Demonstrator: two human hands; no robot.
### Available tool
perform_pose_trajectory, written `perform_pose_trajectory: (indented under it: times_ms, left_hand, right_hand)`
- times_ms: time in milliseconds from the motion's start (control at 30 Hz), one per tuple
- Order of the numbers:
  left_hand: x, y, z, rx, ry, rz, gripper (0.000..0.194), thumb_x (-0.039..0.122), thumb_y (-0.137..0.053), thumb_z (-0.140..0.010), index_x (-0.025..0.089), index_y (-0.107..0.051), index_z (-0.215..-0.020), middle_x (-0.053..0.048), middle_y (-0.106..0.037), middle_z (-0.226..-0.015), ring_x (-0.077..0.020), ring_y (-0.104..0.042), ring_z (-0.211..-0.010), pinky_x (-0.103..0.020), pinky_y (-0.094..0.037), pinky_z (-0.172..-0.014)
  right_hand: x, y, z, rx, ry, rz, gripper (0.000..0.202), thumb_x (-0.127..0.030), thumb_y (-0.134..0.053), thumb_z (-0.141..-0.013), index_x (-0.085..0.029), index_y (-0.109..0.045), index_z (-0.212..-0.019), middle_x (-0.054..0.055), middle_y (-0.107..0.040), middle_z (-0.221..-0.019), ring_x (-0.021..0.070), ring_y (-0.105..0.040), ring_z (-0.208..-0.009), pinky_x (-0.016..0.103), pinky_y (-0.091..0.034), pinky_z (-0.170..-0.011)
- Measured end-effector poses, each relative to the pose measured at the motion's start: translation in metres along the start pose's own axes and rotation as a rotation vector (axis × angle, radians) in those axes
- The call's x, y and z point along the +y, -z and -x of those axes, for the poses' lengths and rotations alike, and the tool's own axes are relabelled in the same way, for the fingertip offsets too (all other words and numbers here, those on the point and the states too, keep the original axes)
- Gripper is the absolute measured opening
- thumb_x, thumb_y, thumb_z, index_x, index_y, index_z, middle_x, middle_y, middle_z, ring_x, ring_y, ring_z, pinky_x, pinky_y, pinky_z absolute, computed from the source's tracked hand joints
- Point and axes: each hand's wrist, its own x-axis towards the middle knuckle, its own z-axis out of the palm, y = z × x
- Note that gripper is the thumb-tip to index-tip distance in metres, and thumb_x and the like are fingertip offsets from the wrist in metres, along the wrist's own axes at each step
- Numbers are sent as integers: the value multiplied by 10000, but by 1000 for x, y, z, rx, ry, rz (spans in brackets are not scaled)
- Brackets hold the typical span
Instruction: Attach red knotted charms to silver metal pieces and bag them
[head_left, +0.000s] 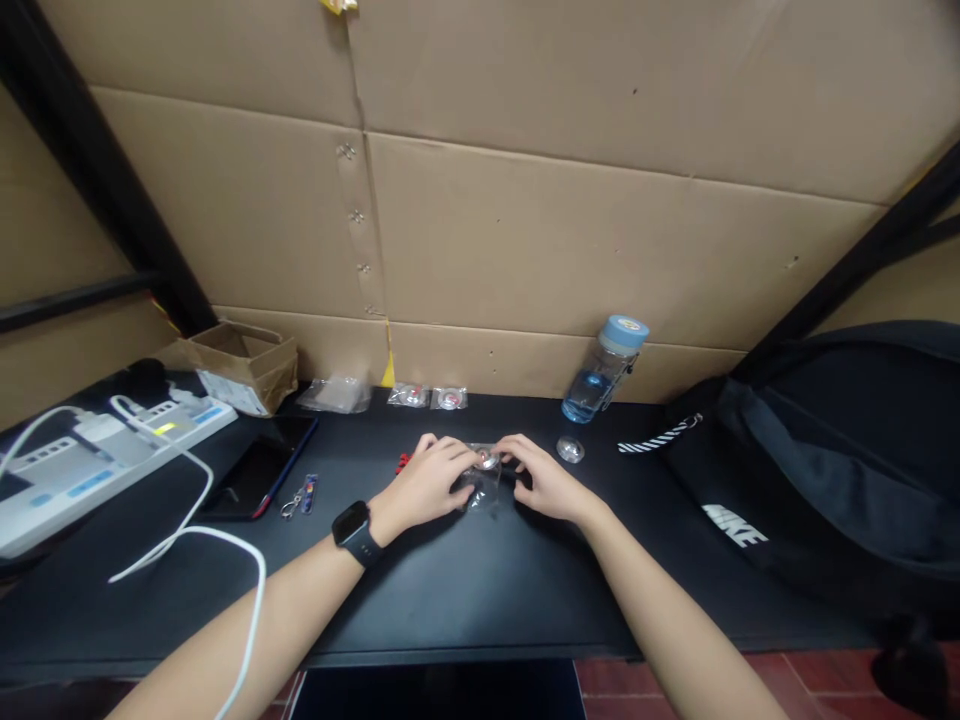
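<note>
Two hands point(480, 478) meet over a clear packet point(482, 482) on a black table point(450, 600)

A cardboard wall point(600, 230) rises behind the table. At the far right sits a black bag point(847, 450) with white lettering; at the far left lies a white power strip point(112, 460) with cables plugged in. An open cardboard box point(247, 365) stands near the wall, and a dark tablet-like device point(262, 468) lies in front of it. A blue-capped bottle point(604, 370) leans in view right of centre.

The left hand point(431, 480), below a black watch point(356, 530), touches the packet's left side, thumb and fingers apart. The right hand point(546, 480) reaches its upper right edge, thumb also apart from fingers. The packet lies between them, a shiny round piece point(488, 459) with red at its top.

Smaller still, two wrapped round pieces point(449, 399) lie by the wall, a clear disc point(570, 450) lies near the bottle, a keychain point(308, 494) beside the device, and a red item point(403, 463) just beyond the left hand.
</note>
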Motion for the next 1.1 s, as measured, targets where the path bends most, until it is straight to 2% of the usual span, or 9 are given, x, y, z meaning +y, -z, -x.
perform_pose_trajectory:
  times_ms: [67, 167, 300, 367, 533, 633, 733, 900, 1100]
  left_hand:
    - [0, 2, -1, 10, 12, -11, 270, 340, -611, -918, 275, -653, -1177, -57, -704, -1176, -258, -555, -1184, -416, -307, -980]
    - [-3, 9, 0, 3, 7, 3, 293, 372, -598, -916, 284, -654, -1190, -43, -697, -1198, -262, -535, -1215, -417, -299, -984]
    - [-18, 11, 2, -1, 21, -33, 391, 98, -455, -878, 289, -673, -1141, -21, -698, -1197, -236, -514, -1250, -417, -284, -984]
    - [-26, 9, 2, 6, 23, -61, 442, 40, -444, -833, 288, -688, -1106, -23, -697, -1200, -239, -500, -1266, -425, -278, -987]
    - [-32, 8, 3, -20, 0, -72, 314, 151, -559, -889, 307, -699, -1122, -23, -696, -1213, -266, -471, -1290, -438, -280, -984]
    - [-30, 7, 3, -48, -22, -61, 230, 251, -654, -902, 315, -707, -1116, -23, -698, -1220, -277, -458, -1301, -434, -283, -972]
    - [-25, 2, 1, -14, -6, -72, 170, 317, -687, -913, 290, -715, -1079, -34, -717, -1166, -273, -483, -1267, -438, -276, -971]
    - [-18, -7, -1, 55, 7, -76, 114, 336, -651, -949, 261, -726, -990, -42, -749, -1058, -271, -511, -1228, -449, -268, -969]
    - [-20, -4, -1, 91, 159, 9, 133, 345, -638, -952, 271, -734, -897, -3, -751, -1085, -269, -508, -1217, -454, -271, -951]
  right_hand:
    - [5, -6, -3, 58, -10, 48, 477, -18, -592, -779, -260, -633, -1188, 78, -597, -1196, 218, -614, -1086, 371, -533, -949]
    - [11, -13, -6, 93, 18, 91, 348, -105, -676, -822, -256, -658, -1134, 71, -601, -1168, 221, -615, -1099, 387, -518, -988]
    - [11, -20, -8, 99, 64, 172, 308, -184, -744, -831, -269, -677, -1119, 69, -613, -1182, 232, -606, -1108, 387, -514, -987]
    - [10, -22, -8, 116, 81, 219, 229, -208, -740, -851, -275, -700, -1066, 65, -626, -1158, 234, -606, -1073, 385, -524, -949]
    - [13, -22, -8, 158, 86, 246, 81, -202, -700, -891, -274, -735, -881, 57, -647, -1093, 222, -613, -991, 382, -526, -894]
    - [20, -19, -7, 157, 64, 189, 98, -196, -753, -850, -262, -735, -920, 48, -677, -1066, 218, -630, -987, 383, -521, -907]
    - [27, -16, -6, 155, 20, 181, 203, -196, -785, -825, -255, -727, -1010, 43, -711, -1029, 219, -639, -976, 382, -515, -903]
    - [32, -15, -5, 153, 16, 209, 58, -227, -764, -860, -246, -744, -912, 43, -723, -994, 209, -636, -938, 371, -499, -884]
    - [27, -6, -4, 144, -3, 137, 51, -223, -724, -891, -243, -744, -849, 36, -708, -1004, 197, -645, -941, 366, -478, -902]
